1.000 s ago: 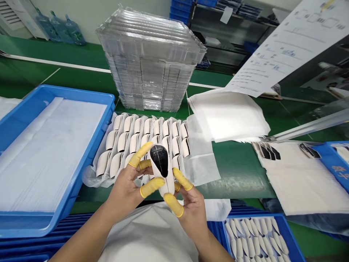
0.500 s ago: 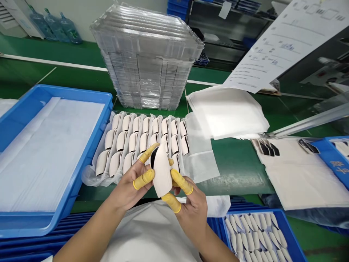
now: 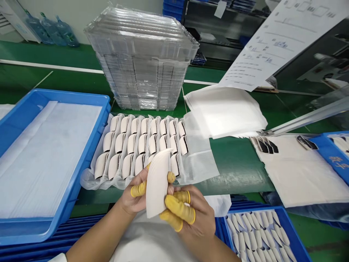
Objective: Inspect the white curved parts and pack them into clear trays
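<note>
Both hands hold one white curved plastic shell low in the middle of the view, its plain white back toward me. My left hand grips its left edge, with yellow finger cots on the fingertips. On the shell's lower right side, my right hand pinches it with yellow-cotted fingers. Just behind the hands lies a clear blister tray with several rows of the same white shells standing in it.
A big blue bin lined with white foam sheet sits at left. A tall stack of clear trays stands behind. White foam sheets lie at right, and a blue tray of white shells sits bottom right.
The shell has been turned over: its black inner face showed a second ago, and the white back now faces me. Both hands have dropped slightly and closed tighter on it.
</note>
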`<state>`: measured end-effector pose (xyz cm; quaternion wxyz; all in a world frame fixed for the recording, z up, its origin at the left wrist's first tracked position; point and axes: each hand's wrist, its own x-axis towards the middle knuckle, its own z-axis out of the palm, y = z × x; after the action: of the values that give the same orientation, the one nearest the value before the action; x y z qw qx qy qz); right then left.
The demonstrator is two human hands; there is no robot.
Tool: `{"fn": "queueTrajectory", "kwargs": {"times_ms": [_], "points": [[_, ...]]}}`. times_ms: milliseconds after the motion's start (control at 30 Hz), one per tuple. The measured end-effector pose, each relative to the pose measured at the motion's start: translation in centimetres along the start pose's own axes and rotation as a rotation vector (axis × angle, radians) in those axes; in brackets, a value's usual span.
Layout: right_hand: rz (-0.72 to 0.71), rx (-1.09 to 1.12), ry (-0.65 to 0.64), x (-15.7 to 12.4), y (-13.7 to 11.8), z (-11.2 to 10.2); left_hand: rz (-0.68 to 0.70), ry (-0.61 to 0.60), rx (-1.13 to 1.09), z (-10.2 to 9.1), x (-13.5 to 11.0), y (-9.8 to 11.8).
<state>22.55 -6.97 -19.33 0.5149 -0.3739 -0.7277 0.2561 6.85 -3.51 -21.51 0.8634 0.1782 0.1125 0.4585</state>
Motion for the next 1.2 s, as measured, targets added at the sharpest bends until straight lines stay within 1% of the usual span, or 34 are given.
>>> {"fn": "queueTrajectory", "kwargs": {"times_ms": [100, 167, 200, 300, 400, 467, 633, 700, 800, 900, 1000, 1033, 1100, 1167, 1200], "points": [[-0.054, 0.020, -0.049, -0.3, -0.3, -0.4, -0.023, -0.109, 0.046, 0.2, 0.0, -0.1], [-0.067, 0.053, -0.039, -0.3, -0.3, -0.3, -0.021, -0.124, 0.041, 0.3, 0.1, -0.3], [-0.043, 0.061, -0.017, -0.2, -0.3, -0.2, -0.015, -0.094, 0.031, 0.3, 0.1, -0.3], [0.098, 0.075, 0.045, 0.0, 0.0, 0.2, 0.011, 0.078, -0.044, 0.1, 0.5, -0.7], [0.207, 0.103, 0.063, 0.2, 0.4, 0.5, 0.018, 0.217, -0.127, -0.5, 0.6, -1.2], [0.255, 0.118, 0.089, 0.2, 0.6, 0.7, -0.002, 0.264, -0.145, -0.9, 0.6, -1.5], [0.321, 0.113, 0.117, 0.2, 0.4, 0.8, -0.041, 0.316, -0.112, -1.5, 0.4, -1.6], [0.351, 0.145, 0.104, 0.2, 0.5, 0.7, -0.020, 0.332, -0.034, -1.5, 0.4, -1.2], [0.444, 0.269, 0.063, 0.2, 0.9, 0.4, 0.070, 0.321, 0.203, -0.9, 0.3, -0.5], [0.588, 0.359, 0.028, -0.1, 1.6, 0.3, 0.120, 0.311, 0.494, -0.1, -0.2, 0.0], [0.732, 0.466, 0.012, -0.5, 2.2, 0.3, 0.122, 0.338, 0.694, 0.1, -0.7, 0.2], [0.774, 0.544, 0.000, -0.6, 2.3, 0.2, 0.147, 0.338, 0.730, -0.1, -0.7, 0.2], [0.858, 0.761, -0.056, -0.8, 2.3, 0.2, 0.258, 0.315, 0.763, -0.9, -0.6, 0.3], [0.932, 0.972, -0.129, -1.1, 2.2, 0.3, 0.368, 0.302, 0.768, -2.1, -0.1, 0.4], [0.964, 1.053, -0.161, -1.3, 2.1, 0.4, 0.394, 0.300, 0.763, -2.7, 0.2, 0.4]]}}
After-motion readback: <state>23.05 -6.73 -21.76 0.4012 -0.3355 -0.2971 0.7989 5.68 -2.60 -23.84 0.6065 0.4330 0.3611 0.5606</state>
